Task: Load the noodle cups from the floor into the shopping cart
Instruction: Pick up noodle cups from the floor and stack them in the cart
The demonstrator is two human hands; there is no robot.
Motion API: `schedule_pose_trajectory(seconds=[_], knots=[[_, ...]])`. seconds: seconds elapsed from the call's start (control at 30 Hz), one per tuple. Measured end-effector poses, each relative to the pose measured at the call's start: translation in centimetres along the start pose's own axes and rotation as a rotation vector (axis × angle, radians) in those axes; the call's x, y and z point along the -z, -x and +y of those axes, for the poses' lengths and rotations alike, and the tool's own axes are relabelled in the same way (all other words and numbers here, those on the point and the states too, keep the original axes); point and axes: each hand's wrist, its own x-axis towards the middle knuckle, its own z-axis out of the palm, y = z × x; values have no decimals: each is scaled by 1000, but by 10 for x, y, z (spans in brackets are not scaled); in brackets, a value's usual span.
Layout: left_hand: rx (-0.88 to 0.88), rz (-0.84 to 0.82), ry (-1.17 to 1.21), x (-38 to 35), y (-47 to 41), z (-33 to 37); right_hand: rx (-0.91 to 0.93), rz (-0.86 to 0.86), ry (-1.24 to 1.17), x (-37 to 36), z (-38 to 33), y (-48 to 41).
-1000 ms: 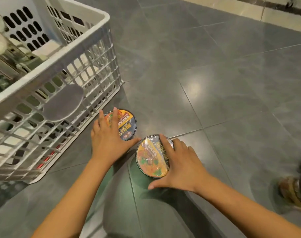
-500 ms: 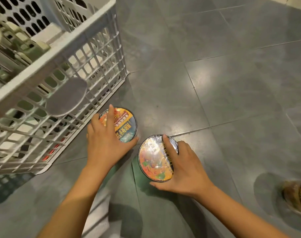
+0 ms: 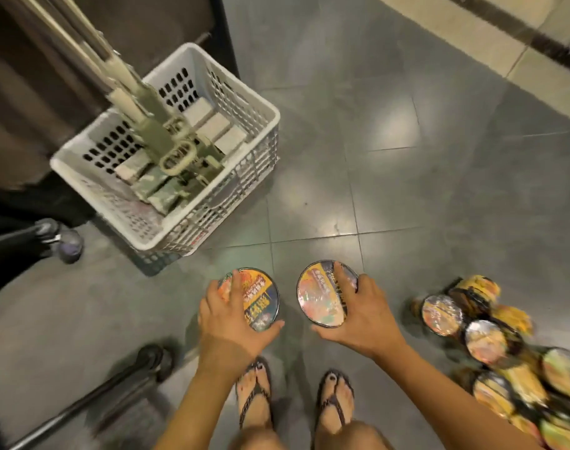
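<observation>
Two dark wheels point(image 3: 69, 247) on black tube frames show at your far left. Just right of them the white plastic lattice basket point(image 3: 192, 228) of the shopping cart stands on the grey tiled floor point(image 3: 407, 206). It holds pale flat boxes point(image 3: 212, 128), and an olive-green folded handle point(image 3: 153, 128) slants up out of it.

Nearer you, your left hand point(image 3: 226, 319) grasps a round noodle cup with an orange and blue lid point(image 3: 260, 300), fingers over the top and thumb curled under the near rim. Beside it, not touching, your right hand point(image 3: 361, 313) clasps a round noodle cup with a shiny orange film lid point(image 3: 319, 297) the same way.

Both cups are up off the tiles, above your sandalled feet point(image 3: 254, 394) and on the near side of the basket, outside it. At far right a blurred pile of more noodle cups point(image 3: 485, 342) lies on the floor.
</observation>
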Motion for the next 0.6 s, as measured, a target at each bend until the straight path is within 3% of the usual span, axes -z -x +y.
schedule_pose_trajectory(seconds=[0.07,0.27,0.6], knots=[[27,26,31,40,49,5,-94,-132,-38,38,-14,24],[244,49,156,152,194,29,-112,-226,-93,171,-74,83],[517,300,240,229,354,22,163,-290,-147,289,-178,137]])
